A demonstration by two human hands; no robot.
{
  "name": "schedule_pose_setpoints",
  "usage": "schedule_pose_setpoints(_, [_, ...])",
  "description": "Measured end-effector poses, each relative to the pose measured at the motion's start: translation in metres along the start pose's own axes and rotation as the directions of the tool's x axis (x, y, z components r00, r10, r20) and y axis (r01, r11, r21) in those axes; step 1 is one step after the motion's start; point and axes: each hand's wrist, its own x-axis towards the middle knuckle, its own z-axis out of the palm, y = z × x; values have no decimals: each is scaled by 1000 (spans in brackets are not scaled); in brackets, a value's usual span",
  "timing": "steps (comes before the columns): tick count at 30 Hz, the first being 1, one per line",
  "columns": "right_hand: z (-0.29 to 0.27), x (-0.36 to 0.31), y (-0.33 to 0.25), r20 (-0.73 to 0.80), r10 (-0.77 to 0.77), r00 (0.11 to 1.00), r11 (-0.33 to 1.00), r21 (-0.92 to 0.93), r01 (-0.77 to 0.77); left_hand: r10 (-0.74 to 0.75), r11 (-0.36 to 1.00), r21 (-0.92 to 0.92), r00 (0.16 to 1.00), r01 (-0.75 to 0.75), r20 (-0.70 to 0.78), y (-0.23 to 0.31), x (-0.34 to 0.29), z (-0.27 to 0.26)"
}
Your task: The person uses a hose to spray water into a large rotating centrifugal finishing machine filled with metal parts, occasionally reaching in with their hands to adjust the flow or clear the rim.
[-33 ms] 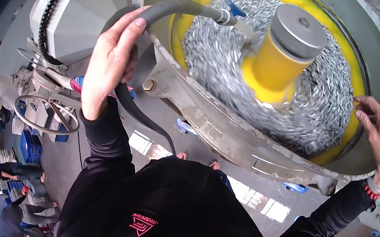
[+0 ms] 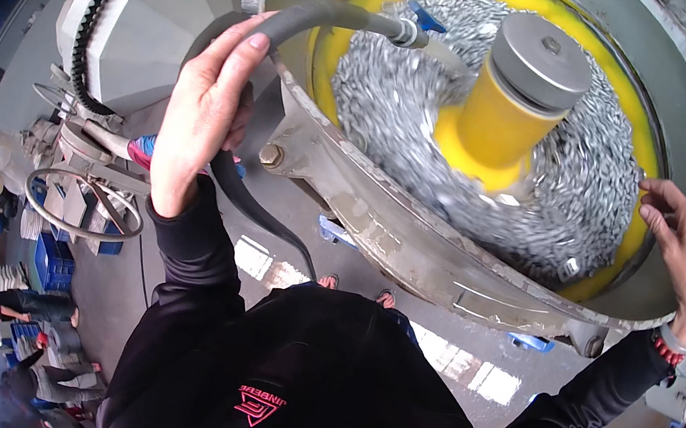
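Note:
My left hand [image 2: 206, 110] is closed around a dark rubber hose [image 2: 322, 15] beside a large round grey bowl [image 2: 412, 235]. The hose bends over the rim and ends in a metal nozzle [image 2: 408, 33] above the contents, with its other end hanging past my wrist. The bowl has a yellow lining [image 2: 645, 147] and holds a blurred mass of small grey metal pieces [image 2: 575, 180] around a yellow centre column [image 2: 498, 127] with a grey cap. My right hand [image 2: 673, 247] rests on the bowl's right inner edge with fingers spread and nothing in it.
A grey angular housing [image 2: 150, 9] with a black toothed belt [image 2: 111, 3] stands left of the bowl. Below it are a round metal handwheel [image 2: 85, 207] and blue crates [image 2: 44, 264]. People [image 2: 36, 312] crouch at the lower left. My feet [image 2: 353, 288] stand on grey concrete.

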Motion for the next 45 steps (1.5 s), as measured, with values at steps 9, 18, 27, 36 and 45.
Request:
schedule_pose_setpoints(9, [-1, 3, -5, 83, 39, 996, 999, -38, -36, 63, 997, 38, 995, -60, -83, -4, -5, 11])
schedule_pose_setpoints(18, [-4, 3, -12, 105, 78, 991, 993, -93, -69, 56, 972, 234, 990, -26, -126, -3, -3, 9])
schedule_pose_setpoints(27, [-4, 4, -19, 122, 133, 984, 989, -74, -125, 3, 933, 359, 997, -33, 82, 25, 2, 3])
schedule_pose_setpoints(36, [-6, 2, -5, 117, 29, 993, 990, -142, -12, 7, 972, 237, 1000, -9, 13, 20, 2, 9])
schedule_pose_setpoints(45, [-3, 3, -18, 68, 108, 992, 979, -180, -95, 0, 990, 140, 999, -7, 52, 14, 0, 6])
